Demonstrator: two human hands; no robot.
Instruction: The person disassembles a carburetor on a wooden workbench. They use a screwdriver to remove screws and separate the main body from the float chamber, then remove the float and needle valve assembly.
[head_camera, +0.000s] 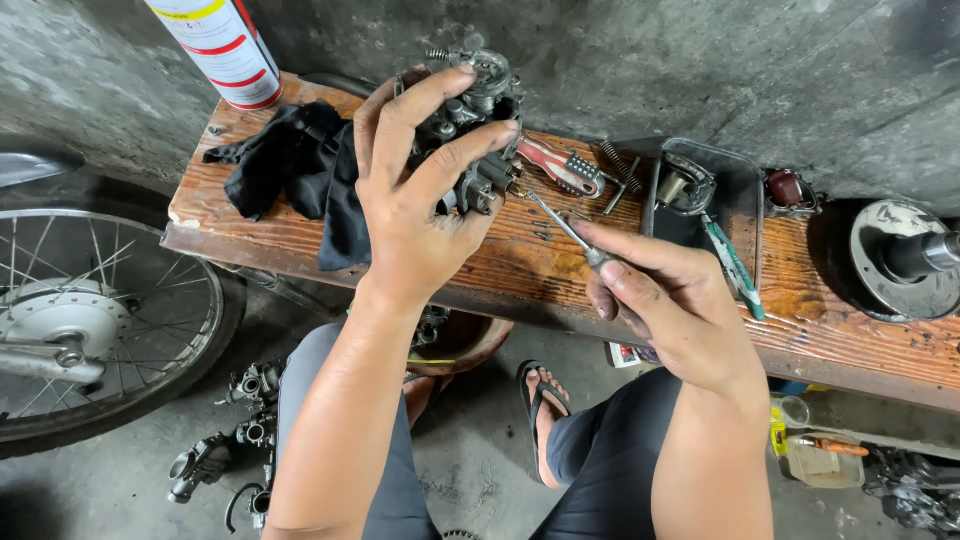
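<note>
From the head view, the left hand (410, 215) wraps its fingers (455, 150) closed around a grey metal carburetor (478, 120), held up just above the wooden surface (520, 265). The right hand (675, 305) pinches a slim screwdriver (565, 230) between thumb and fingertips, its tip touching the carburetor's side. On the surface lie a black cloth (300, 165), a red-handled tool (560, 168), a dark tray (735, 190) and a spray can (225, 45). Below is a concrete floor, with a spoked wheel (85, 320) at the left and loose metal parts (235, 440) beside the person's knees.
</note>
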